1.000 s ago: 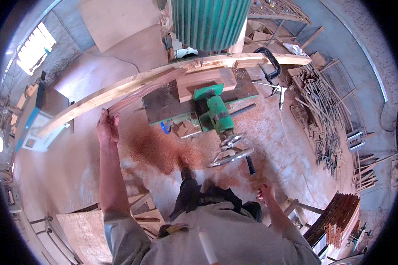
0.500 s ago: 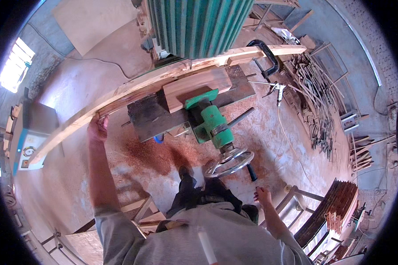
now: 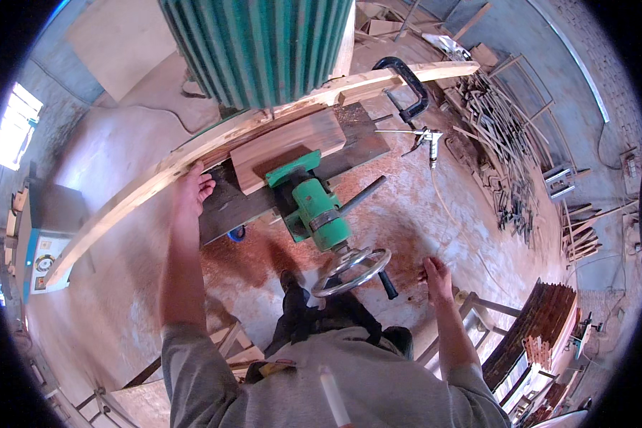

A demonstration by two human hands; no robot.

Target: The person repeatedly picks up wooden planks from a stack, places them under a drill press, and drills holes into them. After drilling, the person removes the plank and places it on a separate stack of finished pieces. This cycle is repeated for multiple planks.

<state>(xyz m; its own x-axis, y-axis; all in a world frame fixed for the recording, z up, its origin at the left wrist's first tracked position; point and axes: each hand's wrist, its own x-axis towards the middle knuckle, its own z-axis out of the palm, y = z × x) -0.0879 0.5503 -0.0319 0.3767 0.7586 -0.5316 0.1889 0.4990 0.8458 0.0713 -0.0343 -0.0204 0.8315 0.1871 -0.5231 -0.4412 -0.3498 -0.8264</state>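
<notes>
A long pale wooden plank (image 3: 121,207) runs across the green machine's table (image 3: 228,203), from the lower left up to the upper right. My left hand (image 3: 191,189) grips the plank's near edge beside the table. A thick wooden block (image 3: 285,146) lies on the table against the plank. Below it sticks out the green machine body (image 3: 321,214) with a metal handwheel (image 3: 351,271). My right hand (image 3: 436,274) hangs free to the right of the handwheel, fingers loosely curled, holding nothing.
A large green ribbed housing (image 3: 264,43) rises behind the plank. A black clamp (image 3: 410,89) grips the plank's far end. An air tool with hose (image 3: 431,143) lies on the sawdust-covered floor. Wood strips (image 3: 499,143) pile at right, stacked boards (image 3: 542,321) at lower right.
The view has drawn closer to the machine. My left hand slid along the plank toward the table. My right hand rose from my side to near the handwheel.
</notes>
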